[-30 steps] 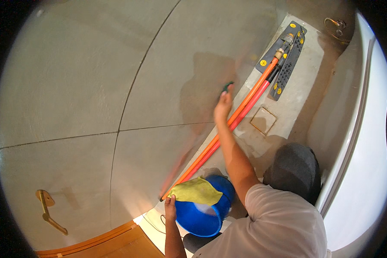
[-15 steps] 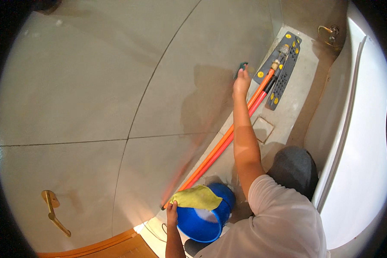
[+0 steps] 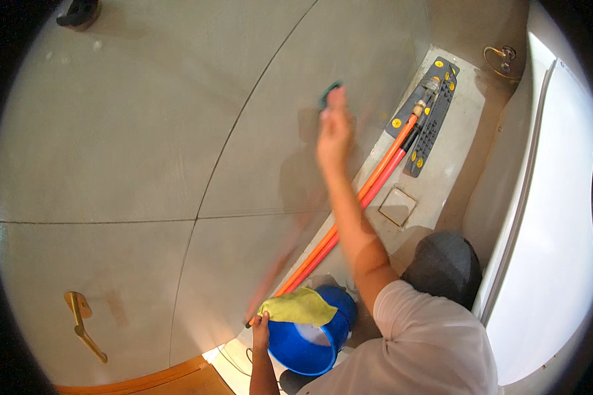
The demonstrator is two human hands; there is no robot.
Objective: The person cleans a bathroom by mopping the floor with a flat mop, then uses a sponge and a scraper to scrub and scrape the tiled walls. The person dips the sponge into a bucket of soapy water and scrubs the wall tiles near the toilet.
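My right hand point(image 3: 335, 135) is stretched out against the large grey tiled wall point(image 3: 145, 131), fingers closed round a dark green scouring pad point(image 3: 327, 95). Motion smears this hand a little. Lower down, my left hand point(image 3: 261, 328) pinches one corner of a yellow-green cloth point(image 3: 300, 307). That cloth drapes across the top of a blue bucket point(image 3: 305, 361), covering part of its opening. Whitish, foamy-looking contents show inside the bucket.
Two flat mop heads point(image 3: 435, 108) with orange and red poles point(image 3: 329, 240) lean along the wall's foot. A square floor drain point(image 3: 397, 205) lies beside them. A white tub-like fixture point(image 3: 560, 230) stands on the right. A gold-coloured handle point(image 3: 82, 329) juts from the wall at lower left.
My right hand has moved left and slightly upward along the wall with the scouring pad. My left hand stays at the bucket with the cloth.
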